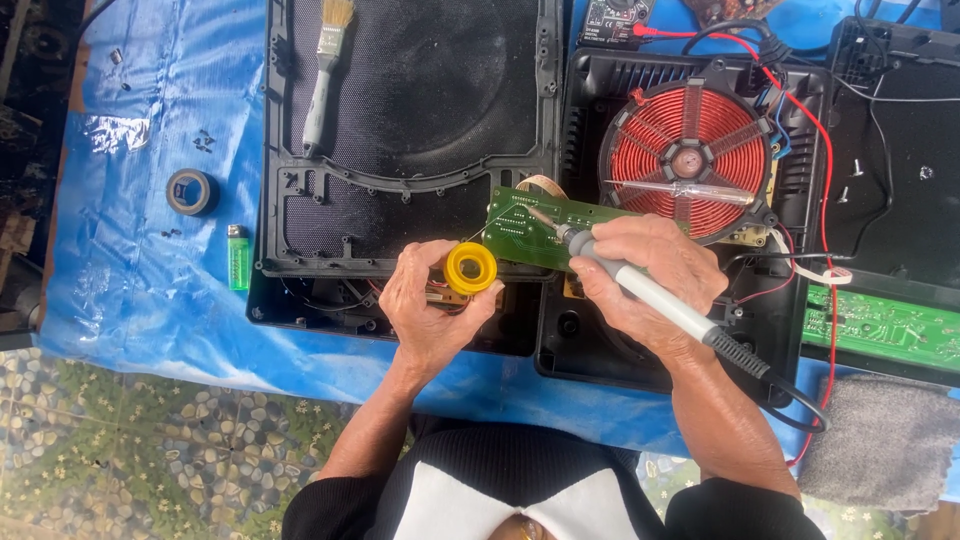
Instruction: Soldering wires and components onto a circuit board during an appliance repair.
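My left hand [428, 302] holds a yellow spool of solder wire [470, 268], with a thin strand running up toward a green circuit board [522, 228]. My right hand [652, 270] grips a grey soldering iron [650, 292], its metal tip touching the board near its middle. The board lies across the edges of two opened black cooker housings. A red copper coil [688, 160] sits in the right housing [590, 330], just beyond my right hand, with a clear-handled screwdriver [680, 190] lying on it.
A paintbrush [325, 75] lies on the black upturned top panel [420, 100]. A roll of dark tape [191, 191] and a green lighter [238, 257] rest on the blue tarp [140, 270] at left. Another green board [880, 328], red wires and a grey cloth [885, 440] are at right.
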